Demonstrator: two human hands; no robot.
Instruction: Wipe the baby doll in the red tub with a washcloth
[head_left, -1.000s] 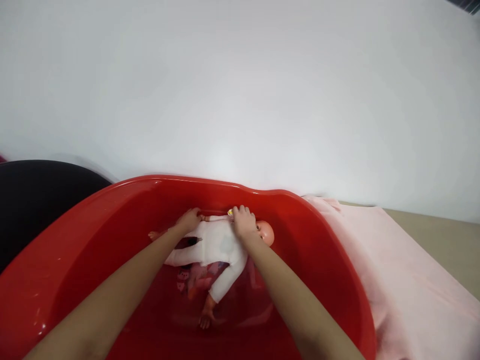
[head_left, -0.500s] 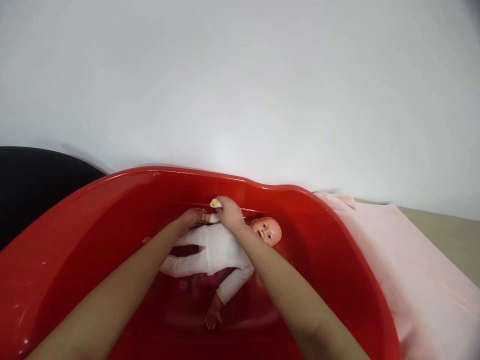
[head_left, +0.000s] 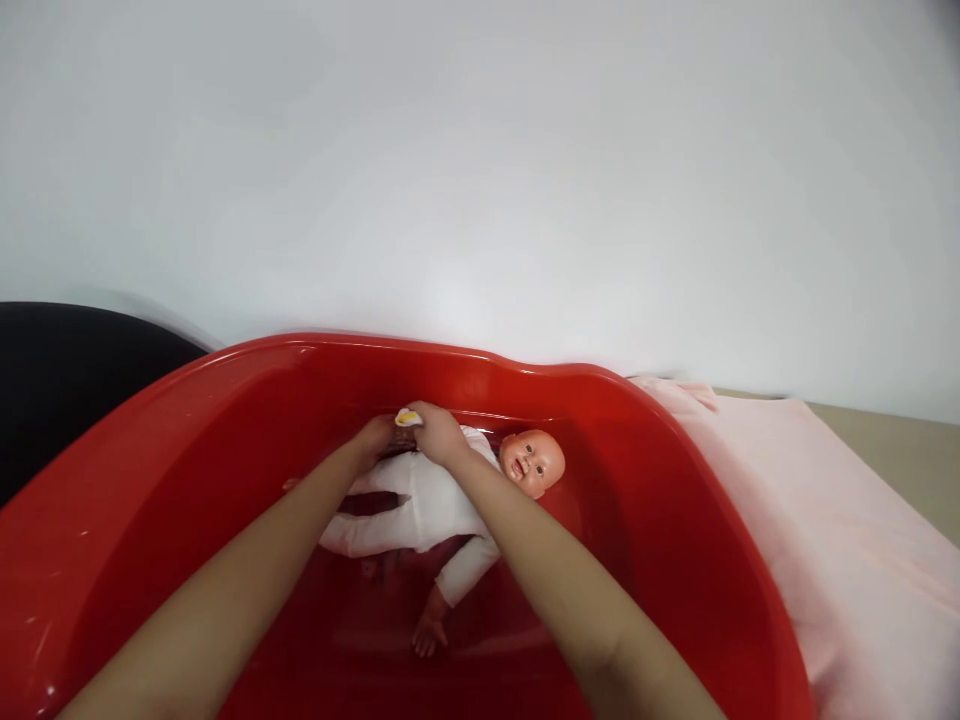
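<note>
A baby doll (head_left: pixel 442 500) in white clothing lies on its back in the red tub (head_left: pixel 690 560), its bald head to the right and its legs to the left. My left hand (head_left: pixel 375 440) is closed at the doll's far hand, its fingers partly hidden. Over that same doll arm, my right hand (head_left: pixel 439 435) grips a small white and yellow cloth-like piece (head_left: pixel 408 417), most of it covered by my fingers. The doll's near arm hangs down toward me with the fingers spread.
Shallow water appears to sit in the tub. A pale pink cloth (head_left: pixel 840 540) lies along the right on a beige surface (head_left: pixel 892 455). Something black and rounded (head_left: pixel 82 390) stands at the left. Behind the tub rises a plain white wall (head_left: pixel 480 180).
My right hand has slid left and slightly down along the doll's far arm to its hand, carrying the white and yellow piece. My left hand has stayed nearly in place.
</note>
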